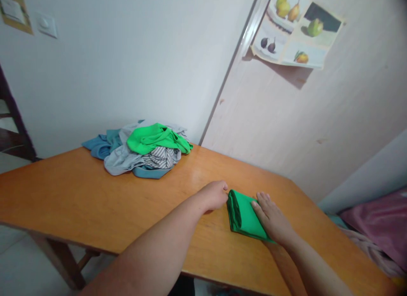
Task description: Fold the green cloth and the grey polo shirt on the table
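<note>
The green folded cloth [243,217] lies on the near right part of the wooden bench [79,194], a small thick packet with its layered edge turned to the left. The right hand [271,219] rests flat on the right half of it, fingers stretched and close together, so its grip is apart and clamps nothing; it only presses down. The left hand [216,196] sits just at the left edge of the packet and touches it. Its fingers are curled in to a loose fist, and I cannot tell if they pinch the edge or only lean on it.

As I judge it, this one piece is folded and is being smoothed at its place. What is left is bigger: far on the bench, near the wall, a pile of clothes [143,149] lies well apart from both hands. It holds another green garment on top, with grey, striped and blue pieces under it, all crumpled and not yet folded. No other finished packet shows on the bench.
</note>
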A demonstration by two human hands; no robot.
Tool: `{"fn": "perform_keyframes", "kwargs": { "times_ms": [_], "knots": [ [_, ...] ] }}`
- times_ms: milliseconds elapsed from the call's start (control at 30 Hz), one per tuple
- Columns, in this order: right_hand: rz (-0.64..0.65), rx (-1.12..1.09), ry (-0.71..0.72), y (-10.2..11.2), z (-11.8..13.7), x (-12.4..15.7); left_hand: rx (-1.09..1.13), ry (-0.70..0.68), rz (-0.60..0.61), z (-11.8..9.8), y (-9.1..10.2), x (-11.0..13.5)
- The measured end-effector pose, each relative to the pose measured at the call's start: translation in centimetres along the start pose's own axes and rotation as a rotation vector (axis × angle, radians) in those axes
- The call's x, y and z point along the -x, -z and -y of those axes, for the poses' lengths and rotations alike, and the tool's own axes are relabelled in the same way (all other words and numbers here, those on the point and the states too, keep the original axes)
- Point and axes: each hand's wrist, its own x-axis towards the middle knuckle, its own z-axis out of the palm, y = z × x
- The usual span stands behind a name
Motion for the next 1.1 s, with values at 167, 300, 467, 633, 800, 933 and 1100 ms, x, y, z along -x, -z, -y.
{"fn": "perform_keyframes", "kwargs": {
  "times_ms": [167,300,467,633,800,933,1100],
  "knots": [
    [0.065,0.036,-0.002,0.1,0.2,-0.2,0.056,0.078,-0.002,0.0,0.0,-0.1],
    [0.066,0.056,-0.001,-0.1,0.4,-0.4,0.076,0.103,0.016,-0.2,-0.1,-0.4],
    [0.060,0.065,0.020,-0.3,0.5,-0.5,0.079,0.119,0.093,-0.3,-0.3,-1.6],
    [0.070,0.070,0.032,-0.1,0.8,-0.5,0.097,0.070,0.148,-1.0,-0.7,-2.6],
    [0.059,0.072,0.050,-0.3,0.6,-0.6,0.099,-0.009,0.229,-1.8,-1.0,-2.7],
    [0.023,0.069,0.050,-0.6,0.5,-0.6,0.082,-0.026,0.236,-1.4,-0.9,-2.9],
    [0.040,0.098,0.038,-0.4,0.8,-0.5,0.039,0.006,0.149,-0.3,-1.3,-3.3]
  ]
}}
